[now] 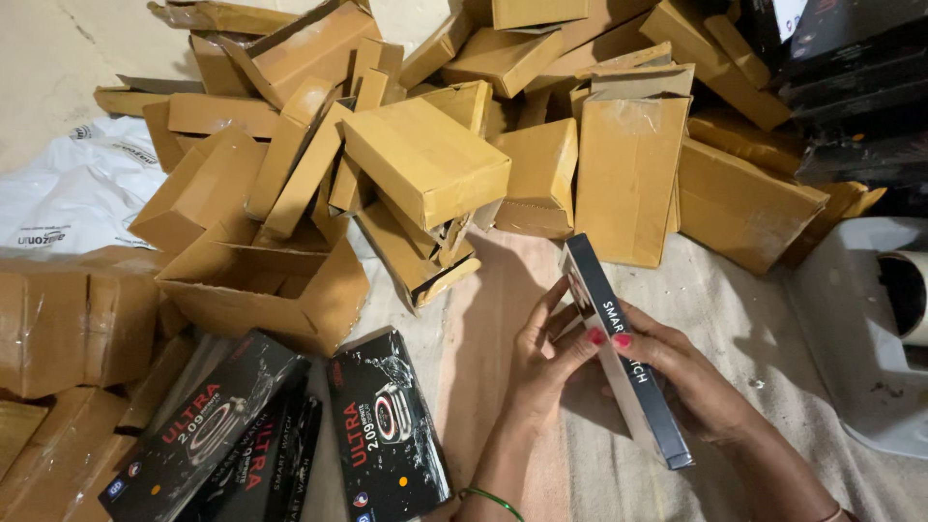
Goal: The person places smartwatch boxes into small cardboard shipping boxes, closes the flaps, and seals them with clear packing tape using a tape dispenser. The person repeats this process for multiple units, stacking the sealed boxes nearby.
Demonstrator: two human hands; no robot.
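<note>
We hold a slim dark box [626,353] on edge between both hands, near right of centre, above the cloth-covered floor [735,309]. Our left hand [543,356] closes its grip on the box's left face; our right hand [677,372] wraps the right face. Just beyond lies a heap of brown cardboard boxes [425,159]. Near left lie glossy black boxes [387,425].

Tan cardboard boxes [425,159], glossy black retail boxes [387,425] with red lettering, white plastic bag [68,188], green bangle [493,498].
</note>
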